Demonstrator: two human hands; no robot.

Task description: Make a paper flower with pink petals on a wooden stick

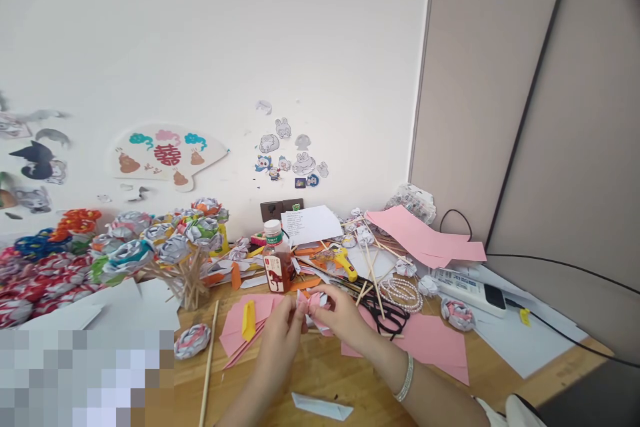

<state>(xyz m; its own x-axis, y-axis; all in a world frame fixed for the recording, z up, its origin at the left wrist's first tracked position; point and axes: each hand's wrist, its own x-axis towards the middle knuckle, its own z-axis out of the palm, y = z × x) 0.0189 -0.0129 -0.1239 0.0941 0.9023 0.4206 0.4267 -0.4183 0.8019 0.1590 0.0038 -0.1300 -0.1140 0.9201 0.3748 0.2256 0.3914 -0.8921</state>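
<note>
Both my hands meet over the wooden desk (345,373) near its middle. My left hand (281,337) and my right hand (340,315) pinch a small folded piece of pink and white paper (311,301) between their fingertips. A bracelet sits on my right wrist (406,377). Pink paper sheets (430,340) lie under and beside my hands. A yellow folded piece (249,320) rests on the pink paper to the left. A small white folded paper (320,405) lies in front of me.
A bottle of red drink (277,265) stands just behind my hands. Paper roses on sticks (165,247) crowd the left. Black scissors (387,317), pearl beads (400,292), wooden sticks (207,363), a power strip (470,290) and cables lie to the right.
</note>
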